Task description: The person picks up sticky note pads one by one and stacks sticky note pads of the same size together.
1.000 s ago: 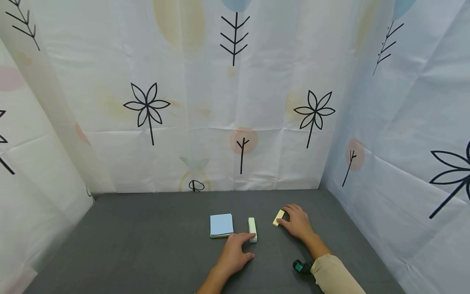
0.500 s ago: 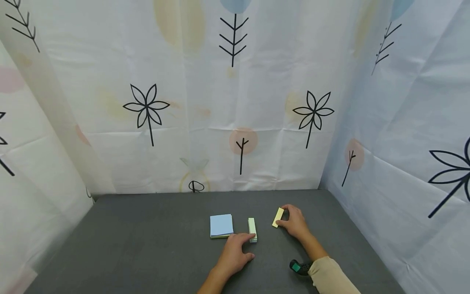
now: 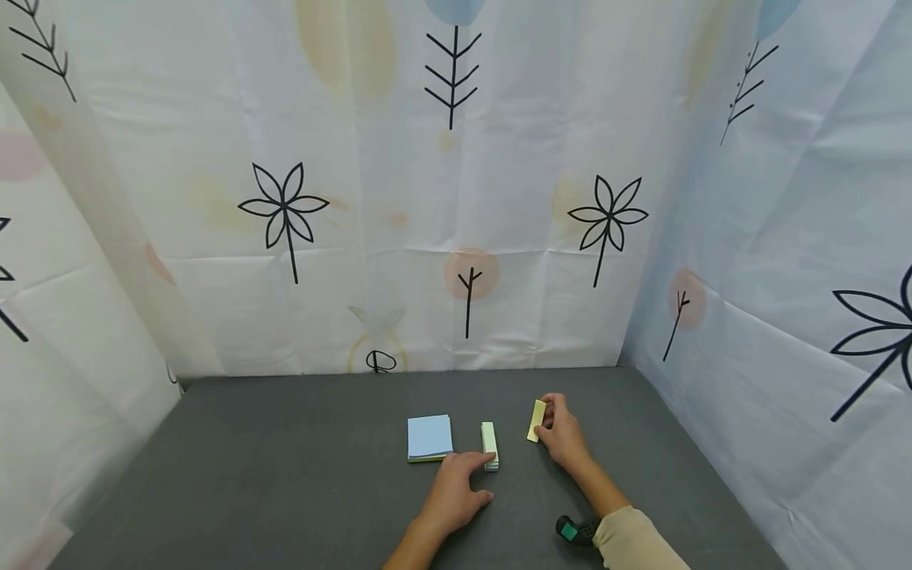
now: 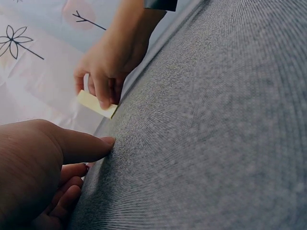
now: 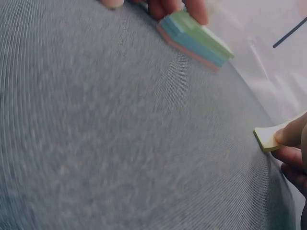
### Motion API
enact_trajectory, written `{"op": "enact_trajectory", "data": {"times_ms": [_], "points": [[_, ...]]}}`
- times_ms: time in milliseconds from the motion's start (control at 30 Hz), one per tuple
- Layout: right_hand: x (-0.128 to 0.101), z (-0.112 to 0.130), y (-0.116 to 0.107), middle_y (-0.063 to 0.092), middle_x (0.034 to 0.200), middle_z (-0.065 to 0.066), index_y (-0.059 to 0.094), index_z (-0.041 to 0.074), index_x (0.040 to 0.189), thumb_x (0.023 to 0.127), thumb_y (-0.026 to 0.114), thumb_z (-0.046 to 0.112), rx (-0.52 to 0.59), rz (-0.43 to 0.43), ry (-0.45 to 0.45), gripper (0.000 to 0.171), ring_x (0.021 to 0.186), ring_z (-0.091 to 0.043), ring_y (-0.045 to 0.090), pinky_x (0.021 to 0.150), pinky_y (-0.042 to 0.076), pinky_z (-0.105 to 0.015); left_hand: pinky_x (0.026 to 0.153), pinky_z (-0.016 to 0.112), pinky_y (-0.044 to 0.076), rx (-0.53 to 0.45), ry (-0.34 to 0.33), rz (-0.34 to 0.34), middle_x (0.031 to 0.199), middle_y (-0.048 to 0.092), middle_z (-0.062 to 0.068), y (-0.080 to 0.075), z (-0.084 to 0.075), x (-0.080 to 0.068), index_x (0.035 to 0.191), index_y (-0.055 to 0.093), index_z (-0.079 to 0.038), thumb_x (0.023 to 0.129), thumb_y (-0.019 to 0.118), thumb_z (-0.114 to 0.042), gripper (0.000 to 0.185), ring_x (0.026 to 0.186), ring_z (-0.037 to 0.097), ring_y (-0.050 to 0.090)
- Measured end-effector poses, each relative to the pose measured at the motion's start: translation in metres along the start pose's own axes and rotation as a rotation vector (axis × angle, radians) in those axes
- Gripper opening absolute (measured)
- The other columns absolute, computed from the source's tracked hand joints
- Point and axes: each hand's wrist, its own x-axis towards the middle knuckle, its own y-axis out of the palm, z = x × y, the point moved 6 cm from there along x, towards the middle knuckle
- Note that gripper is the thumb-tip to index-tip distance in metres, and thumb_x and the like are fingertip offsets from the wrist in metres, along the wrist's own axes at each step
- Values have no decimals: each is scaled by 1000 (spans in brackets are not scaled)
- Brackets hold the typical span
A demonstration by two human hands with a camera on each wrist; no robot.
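Note:
My right hand (image 3: pixel 559 431) pinches a small yellow sticky note (image 3: pixel 537 420) and holds it lifted on edge just above the grey table (image 3: pixel 285 475); the same note (image 4: pixel 96 104) shows in the left wrist view and as the yellow note (image 5: pixel 268 138) in the right wrist view. My left hand (image 3: pixel 456 487) lies on the table with its fingertips on the near end of a narrow pad of coloured notes (image 3: pixel 488 444), seen as a green, blue and pink stack (image 5: pixel 194 40) in the right wrist view. A square blue pad (image 3: pixel 430 437) lies just left of it.
Printed white curtains (image 3: pixel 456 198) close off the back and both sides of the table. A black wrist device with a green spot (image 3: pixel 573 530) sits on my right forearm next to a beige sleeve (image 3: pixel 634 542).
My right hand has drawn slightly left and lifted the yellow note from lying slanted to standing more upright. The left hand and both pads have stayed still.

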Motion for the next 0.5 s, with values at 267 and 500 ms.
{"op": "enact_trajectory", "data": {"times_ms": [267,500], "points": [[3,9,3,64,89,-6,51,3,121,79,73,-8,93,14,31,49,75,-17,61,66,49,-31,89,41,46,2,-4,-3,116,67,2,1,0,0,122,69,-17,68,86,-10,57,104,23,55],[8,18,10,65,82,-9,56,-2,119,79,73,-8,282,2,82,44,75,-21,65,64,50,-28,89,41,46,2,3,-12,115,67,3,0,-1,1,121,70,-16,68,86,-10,56,104,24,55]]}}
